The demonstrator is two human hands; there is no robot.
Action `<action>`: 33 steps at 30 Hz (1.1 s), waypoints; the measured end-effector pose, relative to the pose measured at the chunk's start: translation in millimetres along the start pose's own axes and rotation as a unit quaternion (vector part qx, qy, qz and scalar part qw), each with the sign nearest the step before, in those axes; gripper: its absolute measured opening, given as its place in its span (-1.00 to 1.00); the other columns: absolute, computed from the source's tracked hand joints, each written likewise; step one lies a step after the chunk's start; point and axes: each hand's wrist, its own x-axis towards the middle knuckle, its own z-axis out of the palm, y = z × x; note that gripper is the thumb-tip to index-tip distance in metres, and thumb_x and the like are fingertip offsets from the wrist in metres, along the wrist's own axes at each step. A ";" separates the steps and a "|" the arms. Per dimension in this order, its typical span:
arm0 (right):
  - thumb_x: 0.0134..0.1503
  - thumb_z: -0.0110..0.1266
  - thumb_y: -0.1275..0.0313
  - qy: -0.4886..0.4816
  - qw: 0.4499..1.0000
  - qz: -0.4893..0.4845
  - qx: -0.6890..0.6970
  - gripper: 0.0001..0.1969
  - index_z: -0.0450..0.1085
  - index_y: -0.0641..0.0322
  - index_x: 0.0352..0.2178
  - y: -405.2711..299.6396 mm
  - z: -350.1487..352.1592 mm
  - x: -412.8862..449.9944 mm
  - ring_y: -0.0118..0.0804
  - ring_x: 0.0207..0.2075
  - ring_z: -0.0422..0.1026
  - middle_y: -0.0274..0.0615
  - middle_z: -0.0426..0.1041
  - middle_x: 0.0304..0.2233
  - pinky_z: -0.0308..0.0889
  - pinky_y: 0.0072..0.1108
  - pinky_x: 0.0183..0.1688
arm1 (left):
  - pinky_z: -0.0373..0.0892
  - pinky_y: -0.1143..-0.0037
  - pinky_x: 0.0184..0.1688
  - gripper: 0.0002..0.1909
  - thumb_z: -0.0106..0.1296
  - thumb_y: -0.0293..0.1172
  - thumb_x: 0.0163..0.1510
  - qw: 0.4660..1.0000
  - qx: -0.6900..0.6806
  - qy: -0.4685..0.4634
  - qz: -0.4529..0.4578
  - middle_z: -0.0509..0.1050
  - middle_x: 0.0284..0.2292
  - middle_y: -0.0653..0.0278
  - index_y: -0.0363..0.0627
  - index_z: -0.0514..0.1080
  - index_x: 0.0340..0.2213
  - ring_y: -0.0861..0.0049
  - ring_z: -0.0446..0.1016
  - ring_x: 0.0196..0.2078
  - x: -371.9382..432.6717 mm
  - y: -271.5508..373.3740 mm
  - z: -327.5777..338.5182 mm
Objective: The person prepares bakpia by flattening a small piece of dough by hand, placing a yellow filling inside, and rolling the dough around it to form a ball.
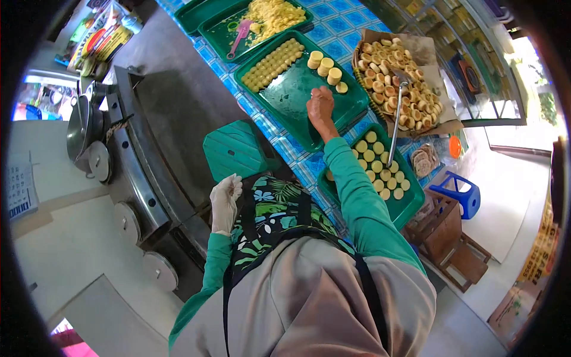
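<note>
My right hand [321, 109], bare, is over the green tray [287, 100], its fingers curled downward. Whether anything is in those fingers is hidden. Rows of small round dough balls [273, 64] fill one end of this tray. Near its far edge stand short stacks of pale dough discs [325, 67], with a single disc beside them. Under my right forearm, a second green tray [412, 203] holds several flat dough discs [377, 166] laid apart. My left hand [226, 201] wears a white glove and hangs beside my patterned apron, fingers bent inward; its palm is hidden.
A woven basket [358, 67] holds browned round pastries [388, 89], with a long metal utensil [395, 125] resting across it. A pink scoop [242, 33] lies by crumbly yellow filling [279, 18]. A green plastic stool [234, 151] stands between the table and the metal stove [147, 196].
</note>
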 end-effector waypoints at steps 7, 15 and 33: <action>-0.12 0.23 0.49 -0.108 0.841 0.315 0.426 -0.90 0.51 0.30 -0.51 -14.8 9.1 29.7 -0.06 -0.41 0.52 -0.08 0.53 -0.49 0.41 -0.37 -0.33 | 0.33 0.64 -0.41 -0.79 0.08 -0.43 0.15 1.000 -0.002 -0.004 0.028 0.50 -0.36 0.18 -0.40 0.45 -0.31 0.61 0.40 -0.45 -3.6 3.0 17.8; -0.23 0.06 0.60 -0.028 0.982 -0.076 0.171 -0.94 0.34 0.26 -0.62 -46.1 34.3 12.9 0.03 -0.37 0.37 -0.10 0.36 -0.51 0.34 -0.24 -0.29 | 0.32 0.66 -0.42 -0.79 0.07 -0.40 0.16 0.998 0.036 -0.056 -0.004 0.52 -0.40 0.21 -0.36 0.47 -0.30 0.64 0.41 -0.45 34.4 33.3 54.5; -0.01 0.11 0.58 -0.039 0.971 0.186 0.147 -0.84 0.55 0.33 -0.35 -10.8 1.7 -10.5 -0.18 -0.43 0.50 -0.15 0.49 -0.50 0.37 -0.38 -0.37 | 0.23 0.20 0.17 -0.50 0.06 -0.35 0.10 0.589 0.596 -0.250 0.485 0.44 0.00 0.01 -0.23 0.33 0.08 0.10 0.33 0.13 115.6 56.0 208.6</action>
